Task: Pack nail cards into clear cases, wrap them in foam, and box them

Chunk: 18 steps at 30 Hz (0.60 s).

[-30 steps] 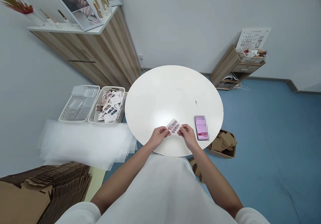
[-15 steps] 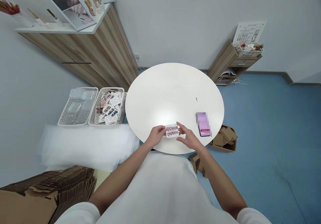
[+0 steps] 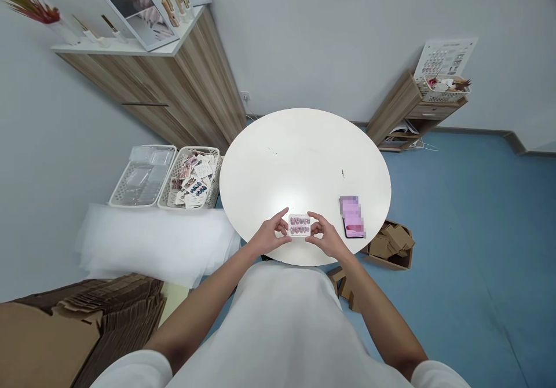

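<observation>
A small white card of pink press-on nails (image 3: 299,224) is held level over the near edge of the round white table (image 3: 304,156). My left hand (image 3: 271,235) pinches its left end, with the forefinger raised above the card. My right hand (image 3: 326,237) pinches its right end. Both hands are closed on the card. A phone with a pink screen (image 3: 352,217) lies on the table just right of my right hand.
Two white baskets stand left of the table: one with clear trays (image 3: 143,176), one with nail cards (image 3: 191,179). White foam sheets (image 3: 152,243) and flattened cardboard (image 3: 82,324) lie at the near left. A cardboard box (image 3: 388,244) sits on the blue floor at right.
The nail card has turned from tilted to level and come a little nearer to me. My right hand went from reaching over the card to pinching its right end.
</observation>
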### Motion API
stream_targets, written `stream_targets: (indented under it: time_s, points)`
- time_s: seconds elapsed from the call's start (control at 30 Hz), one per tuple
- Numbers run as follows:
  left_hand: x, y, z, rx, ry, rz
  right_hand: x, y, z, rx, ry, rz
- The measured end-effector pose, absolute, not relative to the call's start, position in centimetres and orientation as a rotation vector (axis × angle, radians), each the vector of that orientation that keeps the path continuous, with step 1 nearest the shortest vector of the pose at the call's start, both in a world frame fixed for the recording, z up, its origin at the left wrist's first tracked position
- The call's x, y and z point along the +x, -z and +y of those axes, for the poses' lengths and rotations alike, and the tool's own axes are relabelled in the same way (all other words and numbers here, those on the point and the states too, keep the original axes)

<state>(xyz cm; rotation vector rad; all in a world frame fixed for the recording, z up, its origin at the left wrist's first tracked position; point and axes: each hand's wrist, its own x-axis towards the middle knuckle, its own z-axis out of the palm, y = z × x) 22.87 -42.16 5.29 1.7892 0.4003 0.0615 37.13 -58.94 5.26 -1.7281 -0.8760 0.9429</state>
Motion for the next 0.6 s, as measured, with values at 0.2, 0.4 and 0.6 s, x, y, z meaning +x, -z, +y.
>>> stream_targets:
  time_s: [0.2,0.4,0.6]
  points:
    - [23.0,-4.8,-42.6,1.873,-0.065,0.448,37.9,-4.3,-58.9,-1.652,-1.047,-0.903]
    - [21.7,-4.7,-41.9,2.055,-0.075,0.543,38.2,-3.3,-57.1,-1.711,-1.127,-1.033]
    - [20.6,-3.7,-38.7,2.172,-0.076,0.568,37.3,-2.5,-53.5,-1.822,-1.088,-1.145]
